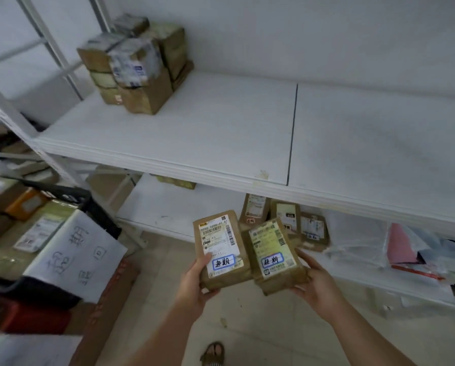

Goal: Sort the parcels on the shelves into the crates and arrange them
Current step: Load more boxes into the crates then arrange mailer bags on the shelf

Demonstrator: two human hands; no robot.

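Note:
My left hand (194, 283) grips a brown parcel (219, 249) with a white label, thumb on its face. My right hand (317, 282) holds a second brown parcel (273, 256) with a yellowish label, just right of the first. Both parcels hang in front of the lower shelf (168, 207), above the floor. Three more brown parcels (287, 220) lie on that lower shelf behind them. A stack of several taped parcels (134, 64) stands at the back left of the upper shelf (221, 128). A black crate (70, 196) holding parcels sits at the left, a handwritten paper sign (78, 254) on its near end.
Soft mailers in pink and white (411, 249) are piled on the lower shelf at the right. A red crate (31, 318) sits below the black one. A cardboard box (115, 294) stands on the tiled floor beside them. My sandalled foot (213, 353) shows at the bottom.

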